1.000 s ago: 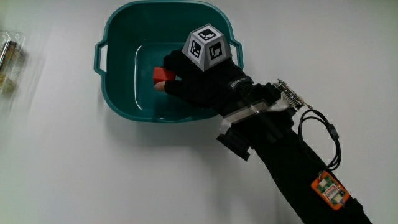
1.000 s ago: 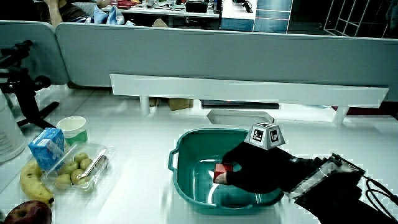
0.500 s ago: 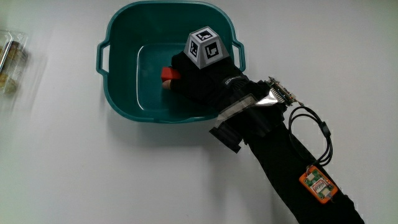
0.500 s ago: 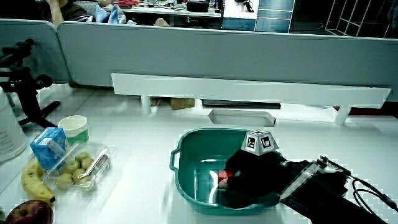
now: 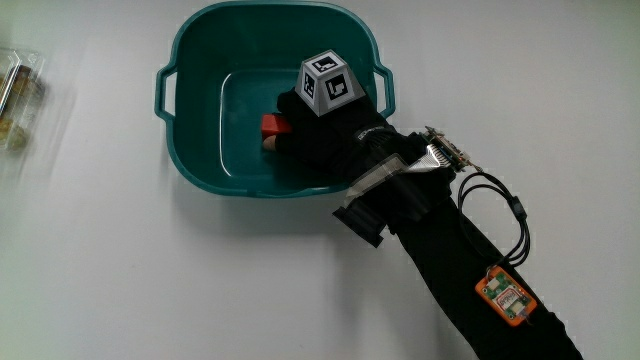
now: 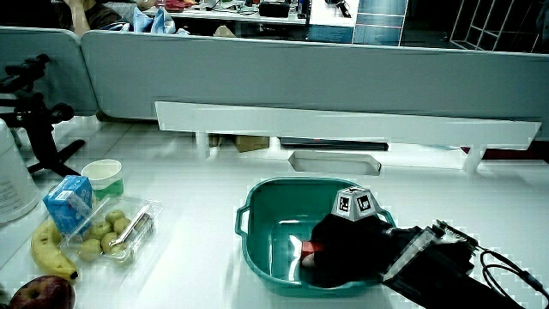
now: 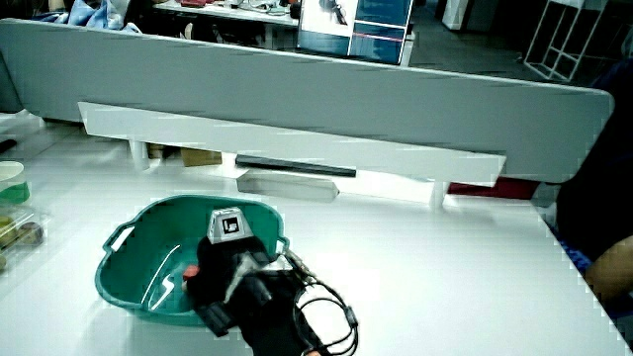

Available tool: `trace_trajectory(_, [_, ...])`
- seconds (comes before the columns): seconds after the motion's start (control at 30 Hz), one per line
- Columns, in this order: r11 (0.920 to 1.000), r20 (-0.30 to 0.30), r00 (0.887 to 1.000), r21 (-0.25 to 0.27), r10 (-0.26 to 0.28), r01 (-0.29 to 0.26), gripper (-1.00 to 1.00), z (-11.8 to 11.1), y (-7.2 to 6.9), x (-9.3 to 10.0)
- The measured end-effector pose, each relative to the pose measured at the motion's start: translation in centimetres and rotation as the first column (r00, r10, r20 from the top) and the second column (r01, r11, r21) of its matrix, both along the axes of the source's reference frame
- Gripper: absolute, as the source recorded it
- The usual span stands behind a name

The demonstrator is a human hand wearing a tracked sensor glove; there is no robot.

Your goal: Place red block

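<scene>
Reaching into the teal tub (image 5: pixel 190 150) with the hand (image 5: pixel 325 135). Gripping the red block (image 5: pixel 274 125) in curled fingers, low over the tub's floor.

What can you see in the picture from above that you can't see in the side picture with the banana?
Only the main view shows the small orange device strapped on the forearm.

Only a side view shows the banana, the apple, the blue carton, the cup and the low partition.

Both show the teal basin, the hand inside it with the patterned cube on its back, and the red block at its fingers.
</scene>
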State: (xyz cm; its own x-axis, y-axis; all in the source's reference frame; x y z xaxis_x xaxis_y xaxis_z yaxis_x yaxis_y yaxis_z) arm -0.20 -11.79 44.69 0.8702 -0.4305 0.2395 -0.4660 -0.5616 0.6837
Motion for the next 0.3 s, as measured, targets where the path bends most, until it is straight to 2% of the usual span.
trace_trajectory(0.1, [0.9998,0.038,0.999,0.003,0.02,-0.02,-0.83,-0.9,0.1,0.2])
trace_trajectory(0.13, [0.9994,0.045,0.999,0.021,0.026,-0.027,-0.92,-1.2,0.1,0.2])
trace_trajectory(0.17, [0.9994,0.079,0.997,0.028,0.02,-0.023,-1.0,-2.0,0.3,0.1])
trace_trajectory(0.2, [0.998,0.103,0.994,0.059,0.019,-0.025,-1.0,-3.0,0.6,0.0])
trace_trajectory(0.27, [0.9958,0.177,0.984,0.092,-0.012,-0.004,-1.0,-4.9,1.3,-0.4])
trace_trajectory(0.3, [0.9898,0.223,0.974,0.143,-0.03,-0.003,-1.0,-6.2,1.9,-0.7])
